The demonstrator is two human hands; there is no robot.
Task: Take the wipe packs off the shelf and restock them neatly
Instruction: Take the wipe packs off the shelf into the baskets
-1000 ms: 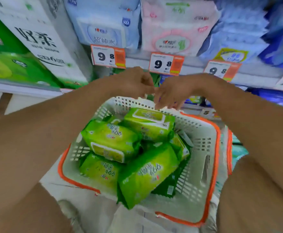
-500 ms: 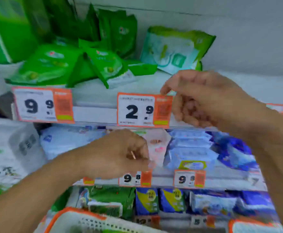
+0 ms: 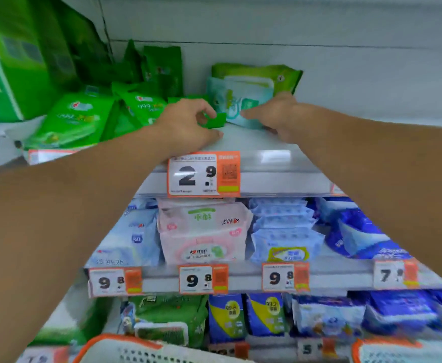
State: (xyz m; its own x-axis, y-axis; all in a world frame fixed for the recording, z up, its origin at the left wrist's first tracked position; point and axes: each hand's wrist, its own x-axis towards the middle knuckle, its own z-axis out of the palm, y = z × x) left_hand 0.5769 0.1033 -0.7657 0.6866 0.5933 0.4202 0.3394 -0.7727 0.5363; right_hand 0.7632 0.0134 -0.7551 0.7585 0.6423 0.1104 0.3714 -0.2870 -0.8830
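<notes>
wipe packs, green (image 3: 75,119), lie in a loose heap on the left part of the top shelf (image 3: 262,150), some flat and some standing against the back wall. left hand (image 3: 186,124) is over the shelf's front edge, thumb and forefinger curled round the corner of a small dark-green pack (image 3: 214,121); its other fingers rest on the shelf surface. right hand (image 3: 277,113) lies beside it, fingers held together and extended flat onto a pale teal-and-white wipe pack (image 3: 237,100), which leans against a larger light-green pack (image 3: 262,72) at the back wall. whether the right thumb grips the teal pack cannot be told. a tall green carton (image 3: 10,61) stands at the far left. an orange price tag reading 2.9 (image 3: 203,174) is fixed to the shelf's front rail below the hands. lower shelves hold pink, pale-blue and dark-blue packs. a white basket with an orange rim (image 3: 125,347) shows at the bottom edge.
</notes>
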